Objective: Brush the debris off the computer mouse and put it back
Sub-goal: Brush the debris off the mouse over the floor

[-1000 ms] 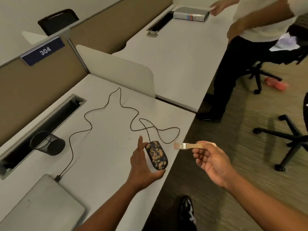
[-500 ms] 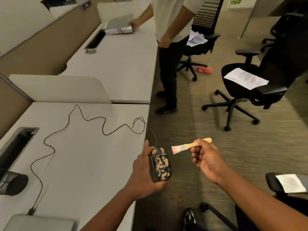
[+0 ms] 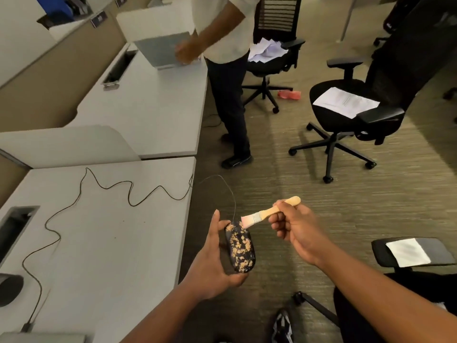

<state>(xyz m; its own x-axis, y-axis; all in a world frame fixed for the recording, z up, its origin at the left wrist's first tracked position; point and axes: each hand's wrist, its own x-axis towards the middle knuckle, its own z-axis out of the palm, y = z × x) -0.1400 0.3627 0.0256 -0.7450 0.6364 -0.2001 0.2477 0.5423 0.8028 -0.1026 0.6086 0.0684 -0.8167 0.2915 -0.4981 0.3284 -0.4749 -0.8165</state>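
Observation:
A black computer mouse [image 3: 240, 248] speckled with tan debris is held by my left hand [image 3: 213, 258] off the desk's right edge, above the carpet. Its thin black cable [image 3: 128, 191] snakes back across the white desk [image 3: 106, 243]. In my right hand [image 3: 295, 227] I grip a small wooden-handled brush [image 3: 269, 212]. The pale bristles touch the front end of the mouse, where the cable enters.
Another person [image 3: 227, 78] stands by the far desk handling a grey laptop [image 3: 160, 49]. Black office chairs [image 3: 351, 112] with papers stand on the carpet to the right. A black mesh cup [image 3: 10, 288] sits at the desk's left edge, a chair armrest [image 3: 413, 252] to my right.
My left hand carried the mouse off the desk edge over the floor. My right hand brought the brush in until the bristles met the mouse's front. The view swung right.

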